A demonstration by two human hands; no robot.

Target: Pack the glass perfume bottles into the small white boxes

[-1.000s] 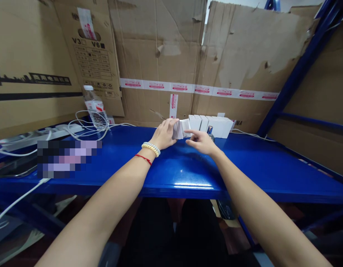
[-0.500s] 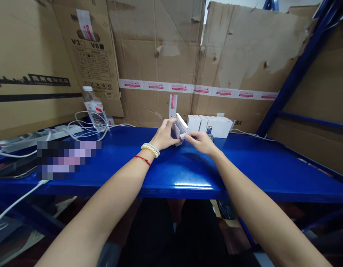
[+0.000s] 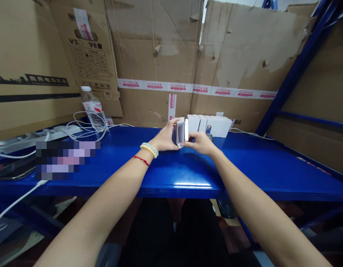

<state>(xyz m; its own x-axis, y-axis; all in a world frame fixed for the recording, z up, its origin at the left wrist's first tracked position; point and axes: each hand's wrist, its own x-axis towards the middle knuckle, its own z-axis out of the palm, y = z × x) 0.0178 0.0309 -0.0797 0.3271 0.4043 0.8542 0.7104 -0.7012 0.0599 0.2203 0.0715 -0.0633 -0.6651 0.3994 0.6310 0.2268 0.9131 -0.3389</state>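
A small white carton [image 3: 181, 132] is held upright over the blue shelf [image 3: 171, 167], its open end facing me. My left hand [image 3: 165, 136] grips its left side, a bead bracelet and red string on the wrist. My right hand [image 3: 200, 142] pinches the carton's lower right corner and flap. Just behind my right hand stands a small glass bottle with a silver cap [image 3: 208, 131], partly hidden by my fingers. A row of several closed white cartons [image 3: 210, 125] stands against the cardboard at the back.
Cardboard sheets [image 3: 160, 55] wall the back and left. A water bottle [image 3: 93, 109], tangled white cables [image 3: 88, 124] and a power strip [image 3: 60, 130] lie at the left. A blue rack upright [image 3: 296, 66] slants at the right.
The carton was turned from lying sideways to upright with its open end toward me. My right hand moved in from beside it to grip its lower corner.
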